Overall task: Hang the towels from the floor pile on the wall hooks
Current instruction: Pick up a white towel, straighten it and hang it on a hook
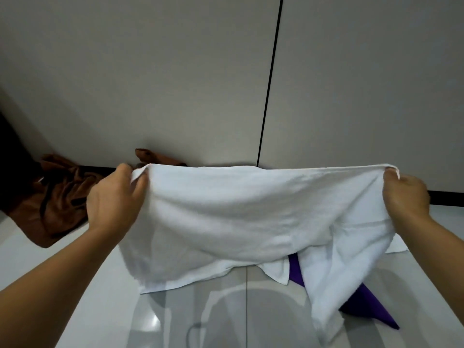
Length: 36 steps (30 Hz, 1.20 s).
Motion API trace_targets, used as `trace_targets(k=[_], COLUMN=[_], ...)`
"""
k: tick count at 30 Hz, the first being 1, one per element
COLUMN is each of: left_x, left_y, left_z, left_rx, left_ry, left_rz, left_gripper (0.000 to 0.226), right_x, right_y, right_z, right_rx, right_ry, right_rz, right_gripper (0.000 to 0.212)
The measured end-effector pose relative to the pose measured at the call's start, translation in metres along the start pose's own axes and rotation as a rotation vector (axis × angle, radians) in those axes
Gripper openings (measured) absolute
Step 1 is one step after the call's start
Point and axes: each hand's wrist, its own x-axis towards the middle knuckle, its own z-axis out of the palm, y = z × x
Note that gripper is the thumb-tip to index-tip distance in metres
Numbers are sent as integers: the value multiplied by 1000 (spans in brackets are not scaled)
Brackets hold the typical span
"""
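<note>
Both hands are pinching the top corners of the white towel [241, 217]: left hand [116, 197] has fingers curled tight on its corner, right hand [406, 194] closed on the other. Towel's stretched out between them, bottom end trailing on the floor [75, 310] over a purple towel [361, 305]. Brown towel [57, 197] is crumpled by the wall [150, 71]. Looks like the pick-up-and-spread step. Next it needs lifting to a hook, none in view though, so looking up comes first.

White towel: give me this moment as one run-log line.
white towel spread, lower end on floor | left hand pinches corner | right hand grips corner | brown towel, purple towel on floor
</note>
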Motion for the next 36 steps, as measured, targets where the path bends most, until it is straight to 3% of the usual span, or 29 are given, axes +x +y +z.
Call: trace_targets(k=[6, 9, 11, 13, 16, 20, 28, 34, 36], left_x=[11, 11, 9, 9, 12, 15, 14, 16, 15], left_y=[-28, -40, -39, -38, -44, -50, -53, -52, -53], left_z=[-6, -8, -7, -5, 2, 5, 1, 0, -2], left_rx=[-2, -26, -70, -137, -217, -233, -230, -240, -248], left_ry=[144, 146, 157, 190, 239, 242, 237, 249, 246], left_rz=[-312, -391, -449, -522, -585, -596, -577, -582, -592], left_gripper=[45, 48, 48, 48, 54, 54, 50, 51, 52], right_x=[-19, -19, -17, -13, -7, -2, 18, 21, 16], right_y=[39, 49, 47, 49, 62, 66, 74, 81, 79], right_z=[4, 6, 6, 8, 7, -3, -11, -17, -22], right_rx=[-627, -677, -706, -776, -782, -596, -242, -196, -149], right_ry=[-56, -69, -54, -73, -130, -83, 81, 61, 90], right_rz=[-887, -1078, -1116, -1049, -823, -554, -93, 70, 88], right_gripper=[56, 61, 50, 30, 32, 19, 29, 42, 38])
